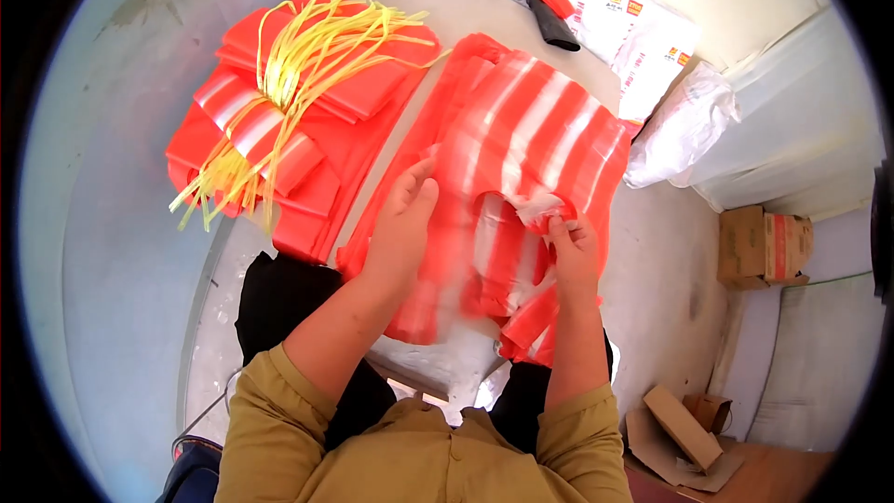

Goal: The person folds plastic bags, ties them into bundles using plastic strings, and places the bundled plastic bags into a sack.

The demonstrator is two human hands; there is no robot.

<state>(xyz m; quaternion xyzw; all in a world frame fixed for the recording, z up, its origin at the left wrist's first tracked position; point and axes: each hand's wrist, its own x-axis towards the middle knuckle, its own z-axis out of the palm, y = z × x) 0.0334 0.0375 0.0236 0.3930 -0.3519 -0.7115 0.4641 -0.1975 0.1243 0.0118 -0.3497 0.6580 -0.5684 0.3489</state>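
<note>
Red-and-white striped plastic bags (pixel 549 130) lie in a pile in front of me, partly hanging over the near edge. My right hand (pixel 574 240) pinches a crumpled edge of the striped bags near a dark-rimmed opening. On the left side of the pile, my left hand (pixel 410 208) has its fingers apart and rests against or just above the plastic; contact is hard to tell. To the left sit stacked red bags (pixel 345 158) with a bundle of yellow ties (pixel 289 84) on top, beside a folded striped piece (pixel 244 124).
White printed sacks (pixel 633 33) line the far right, with a black roll (pixel 551 20) near them. A cardboard box (pixel 762 248) stands at the right, and opened cardboard (pixel 684 433) lies at lower right. A pale wall (pixel 102 177) curves along the left.
</note>
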